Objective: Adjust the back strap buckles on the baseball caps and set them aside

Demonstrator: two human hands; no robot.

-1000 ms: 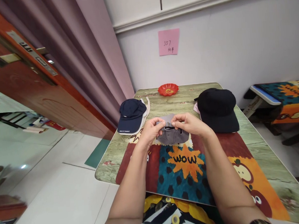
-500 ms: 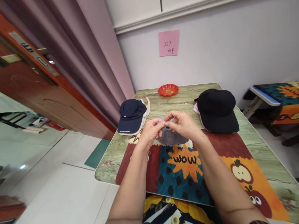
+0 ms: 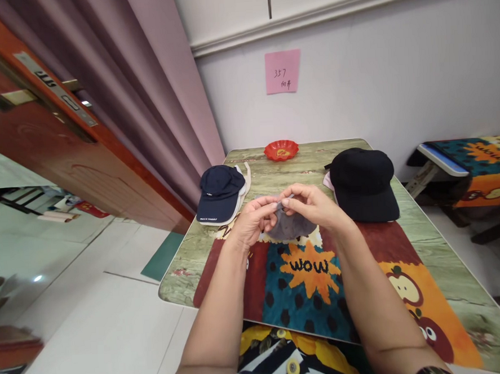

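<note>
A grey cap (image 3: 292,226) rests at the middle of the table, at the upper edge of the colourful mat, partly hidden behind my fingers. My left hand (image 3: 258,217) pinches a grey strap of it from the left. My right hand (image 3: 308,203) pinches the same strap from the right, its fingertips close to those of the left. To the left lies a navy cap (image 3: 220,194) over a light one. On the right a black cap (image 3: 364,185) sits over a pink one.
A red scalloped dish (image 3: 281,150) stands at the back of the wood-patterned table (image 3: 175,279). The mat (image 3: 305,296) covers the front. A pink note (image 3: 283,72) is on the wall. A door (image 3: 79,163) and a curtain (image 3: 158,74) are at the left.
My right hand has shifted slightly right, and the fingertips have moved along the grey strap. More of the grey cap's strap shows between them. The other caps have not moved.
</note>
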